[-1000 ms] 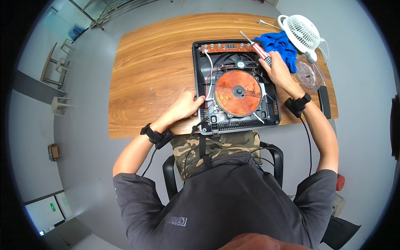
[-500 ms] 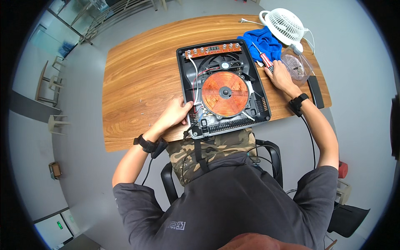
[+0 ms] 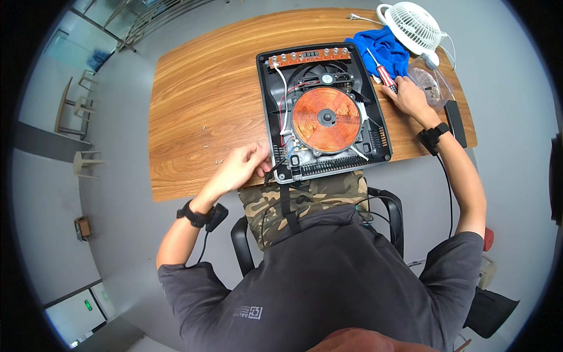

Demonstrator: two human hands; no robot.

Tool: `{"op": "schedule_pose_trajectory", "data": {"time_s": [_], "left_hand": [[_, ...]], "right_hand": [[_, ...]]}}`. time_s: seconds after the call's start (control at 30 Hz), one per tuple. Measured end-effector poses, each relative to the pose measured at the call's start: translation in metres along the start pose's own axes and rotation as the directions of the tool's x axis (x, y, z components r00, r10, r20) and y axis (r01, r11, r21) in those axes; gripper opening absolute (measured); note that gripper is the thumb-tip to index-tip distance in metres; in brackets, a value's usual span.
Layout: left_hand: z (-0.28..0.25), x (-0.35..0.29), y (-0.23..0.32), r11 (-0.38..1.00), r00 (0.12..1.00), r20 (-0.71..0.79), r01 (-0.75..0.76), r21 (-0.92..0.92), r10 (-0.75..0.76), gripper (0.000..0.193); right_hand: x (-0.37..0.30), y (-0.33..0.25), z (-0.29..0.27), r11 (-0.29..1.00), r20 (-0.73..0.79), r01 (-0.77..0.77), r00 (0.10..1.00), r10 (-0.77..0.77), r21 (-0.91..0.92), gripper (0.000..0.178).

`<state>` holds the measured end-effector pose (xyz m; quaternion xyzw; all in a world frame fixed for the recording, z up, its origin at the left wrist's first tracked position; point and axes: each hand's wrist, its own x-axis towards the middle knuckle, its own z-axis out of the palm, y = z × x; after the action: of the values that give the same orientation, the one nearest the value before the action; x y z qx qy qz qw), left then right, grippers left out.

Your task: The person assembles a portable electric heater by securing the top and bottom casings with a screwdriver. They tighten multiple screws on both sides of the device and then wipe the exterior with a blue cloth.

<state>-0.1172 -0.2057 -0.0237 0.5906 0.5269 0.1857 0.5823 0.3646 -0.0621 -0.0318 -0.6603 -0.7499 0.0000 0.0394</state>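
Note:
An induction cooker (image 3: 384, 132) without its top lies on the wooden table in front of me, showing a round copper coil (image 3: 316, 120), a fan (image 3: 327, 78) and an orange button circuit board (image 3: 311, 55). My left hand (image 3: 240, 167) is beside the cooker's near left corner, next to a black cord (image 3: 273, 170). Its fingers are loosely bent, and nothing shows between them. To the right of the cooker, my right hand (image 3: 412, 97) is closed around the handle of a red-and-white screwdriver (image 3: 384, 75), whose shaft points away over a blue cloth (image 3: 388, 50).
A white fan (image 3: 411, 26) stands at the far right corner. Near my right hand are a clear plastic container (image 3: 441, 88) and a black flat block (image 3: 455, 123). Several small screws (image 3: 219, 162) lie on the left of the table (image 3: 193, 111).
My left hand has come off the cooker's left edge, its thumb no longer on the casing. The whole view has shifted slightly. My right hand stays on the screwdriver.

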Motion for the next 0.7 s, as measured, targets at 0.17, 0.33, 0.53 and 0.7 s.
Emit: {"op": "schedule_pose_trajectory", "data": {"time_s": [0.17, 0.33, 0.53, 0.7], "left_hand": [[0.014, -0.034, -0.001, 0.975, 0.986, -0.017, -0.16, 0.153, 0.164, 0.013], [0.035, -0.039, -0.005, 0.908, 0.927, -0.117, -0.313, 0.279, 0.355, 0.024], [0.042, -0.047, 0.001, 0.863, 0.908, -0.066, -0.369, 0.346, 0.415, 0.034], [0.055, -0.058, 0.01, 0.877, 0.91, -0.091, -0.357, 0.321, 0.403, 0.04]], "right_hand": [[0.002, -0.002, -0.013, 1.0, -0.038, 0.005, 0.999, -0.004, 0.022, 0.052], [0.004, -0.018, -0.025, 0.995, -0.189, 0.081, 0.98, -0.068, 0.062, 0.043], [-0.003, -0.061, -0.055, 0.923, -0.266, 0.341, 0.92, -0.288, 0.179, 0.027], [-0.019, -0.116, -0.074, 0.766, -0.227, 0.595, 0.803, -0.551, 0.246, 0.019]]}}
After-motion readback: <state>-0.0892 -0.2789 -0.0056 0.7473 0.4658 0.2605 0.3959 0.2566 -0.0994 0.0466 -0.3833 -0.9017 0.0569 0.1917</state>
